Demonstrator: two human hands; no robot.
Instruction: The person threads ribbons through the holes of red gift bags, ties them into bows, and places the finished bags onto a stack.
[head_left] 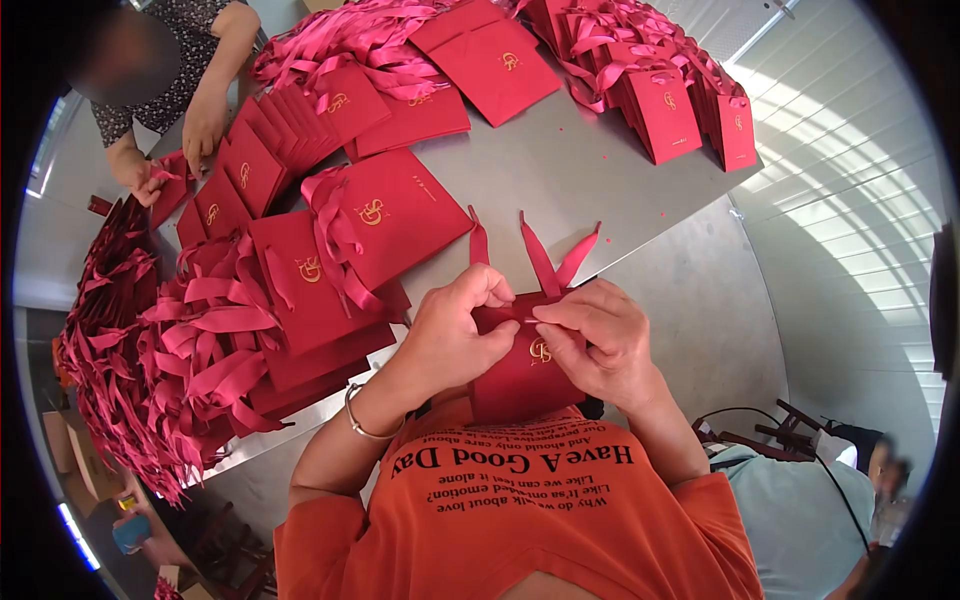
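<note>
I find the gold-monogrammed red gift bag [512, 378] between my hands, left hand [455, 320] pinching it at its 11 o'clock, right hand [605, 340] narrowed at 1 o'clock, contents undeterminable; sound handling, I judge, means keeping the ribbon [539, 255] at 12 o'clock untwisted.

The bag [515, 385] between the left hand [452, 325] and right hand [605, 335] looks like smooth matt red paper, with shiny gold print [541, 351]. Ribbons [536, 250] just beyond the right hand? Satiny cloth. Tabletop [570, 170] past both is smooth grey metal, kinda dull. Bangle [351, 409] behind the left hand's polished silvery metal.
</note>
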